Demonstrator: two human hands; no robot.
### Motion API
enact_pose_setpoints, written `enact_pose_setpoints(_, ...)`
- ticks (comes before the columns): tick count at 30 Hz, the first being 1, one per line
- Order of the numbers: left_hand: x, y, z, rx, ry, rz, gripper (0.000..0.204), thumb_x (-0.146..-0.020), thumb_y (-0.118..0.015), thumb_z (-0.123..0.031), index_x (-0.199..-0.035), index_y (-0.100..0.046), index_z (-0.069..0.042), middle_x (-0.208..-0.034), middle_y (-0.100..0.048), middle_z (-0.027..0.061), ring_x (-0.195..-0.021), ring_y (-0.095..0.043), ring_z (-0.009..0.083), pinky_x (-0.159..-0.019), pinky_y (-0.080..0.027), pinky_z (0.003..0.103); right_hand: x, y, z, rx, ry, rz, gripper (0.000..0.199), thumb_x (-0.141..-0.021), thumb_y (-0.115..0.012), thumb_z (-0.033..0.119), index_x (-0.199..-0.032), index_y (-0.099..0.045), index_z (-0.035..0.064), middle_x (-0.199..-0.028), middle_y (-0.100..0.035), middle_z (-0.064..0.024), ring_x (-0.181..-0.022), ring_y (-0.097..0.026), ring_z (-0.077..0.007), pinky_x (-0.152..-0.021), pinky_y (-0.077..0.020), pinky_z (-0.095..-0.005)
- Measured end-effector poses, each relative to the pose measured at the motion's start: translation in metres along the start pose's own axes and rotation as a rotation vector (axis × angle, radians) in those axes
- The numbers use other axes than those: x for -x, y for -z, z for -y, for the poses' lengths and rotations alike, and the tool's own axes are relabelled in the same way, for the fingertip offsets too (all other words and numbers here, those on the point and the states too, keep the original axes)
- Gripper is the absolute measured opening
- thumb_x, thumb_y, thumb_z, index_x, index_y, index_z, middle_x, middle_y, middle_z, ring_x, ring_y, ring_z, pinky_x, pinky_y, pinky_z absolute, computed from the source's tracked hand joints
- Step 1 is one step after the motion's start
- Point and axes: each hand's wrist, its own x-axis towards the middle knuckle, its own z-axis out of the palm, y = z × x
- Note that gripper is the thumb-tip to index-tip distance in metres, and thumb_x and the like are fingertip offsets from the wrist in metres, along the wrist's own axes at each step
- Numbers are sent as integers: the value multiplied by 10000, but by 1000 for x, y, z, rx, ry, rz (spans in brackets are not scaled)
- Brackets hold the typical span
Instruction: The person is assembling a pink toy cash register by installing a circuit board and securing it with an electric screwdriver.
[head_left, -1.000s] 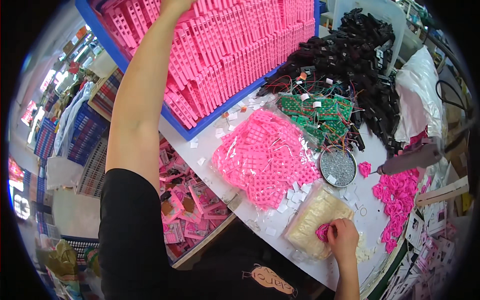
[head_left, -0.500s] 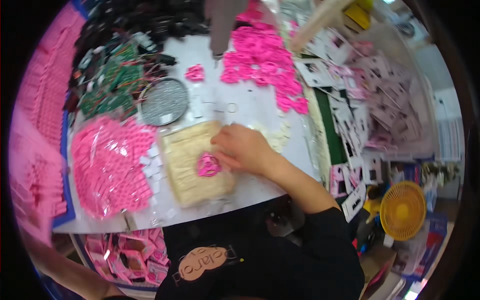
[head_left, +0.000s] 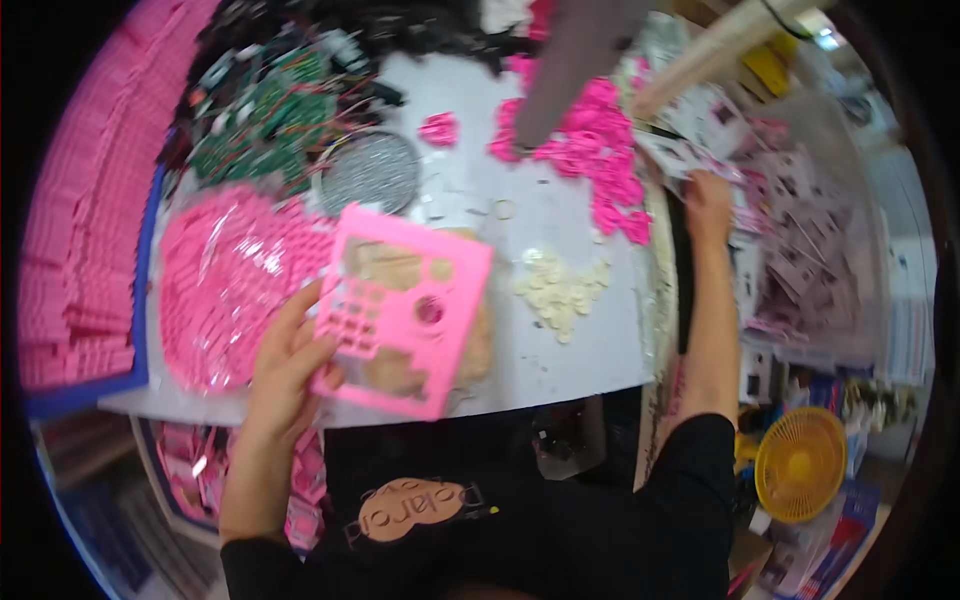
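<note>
A pink plastic panel (head_left: 455, 305), cut with square and round openings, is held at a tilt above the tabletop (head_left: 540, 375) by the left hand (head_left: 285, 370), its left edge pinched between thumb and fingers. Beneath it, a cream-coloured block in clear wrap (head_left: 475, 360) is partly covered. At the right, the right hand (head_left: 708, 205) is extended to a heap of white and pink panels (head_left: 800, 230); whether its fingers are spread or pinching one cannot be told. The tabletop is crowded: a clear bag of pink keypad pieces (head_left: 225, 290) is set at the left, near a round dish of small metal parts (head_left: 370, 175) and a tangle of green circuit boards (head_left: 275, 125). Small cream pieces (head_left: 560, 290) are scattered between the two hands. Farther back, bright pink rings (head_left: 600, 150) are piled, partly hidden by a grey tool (head_left: 580, 70). Along the far left, rows of pink parts (head_left: 85, 220) are stacked in a blue crate (head_left: 145, 340).
</note>
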Motion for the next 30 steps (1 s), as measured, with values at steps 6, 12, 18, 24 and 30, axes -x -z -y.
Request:
enact_pose_setpoints(6, 3, 6, 18, 187, -76, -104, 551, -949, -563, 11, -1471, -401, -64, -1168, -648, 100, -790, -574, 81, -545, -427, 205, -2, 86, 72, -858, -540, -263, 141, -987, -588, 112, -1084, -665, 44, -985, -704, -63, -840, -674, -146, -703, -509, -262)
enact_pose_setpoints(12, -3, -10, 35, 262, -93, -55, 521, -982, -568, -51, -1473, -397, -73, -1241, -635, 112, -930, -627, 120, -634, -483, 237, 57, 149, 292, -1874, -523, 355, 244, -858, -700, 17, -1101, -689, 6, -1324, -586, -167, -1212, -570, -223, -996, -474, -364)
enact_pose_setpoints(18, 1, -26, 41, 322, -256, -130, 591, -1031, -480, -95, -1564, -235, -20, -1416, -540, 166, -1278, -571, 264, -1076, -460, 406, 40, 131, 382, -1638, -309, 225, 147, -930, -658, 69, -1053, -663, -11, -1449, -418, -215, -1412, -352, -267, -1097, -356, -402)
enact_pose_setpoints(24, 9, -29, 42, -345, -573, -159, 758, -940, -524, 35, -1592, -138, 12, -1506, -429, 169, -1329, -494, 228, -1115, -384, 367, 42, 131, 414, -1890, -404, 205, 642, -929, -657, 45, -1477, -325, 5, -1568, -234, -192, -1410, -364, -284, -1107, -396, -412)
enact_pose_setpoints(30, 4, -8, 34, -129, -449, -241, 681, -933, -487, 5, -1566, -236, 30, -1523, -416, 171, -1363, -466, 239, -1143, -352, 383, 47, 120, 396, -2136, -623, 875, 789, -906, -684, -1, -1534, -209, 26, -1364, -555, -164, -1228, -567, -226, -1004, -508, -379)
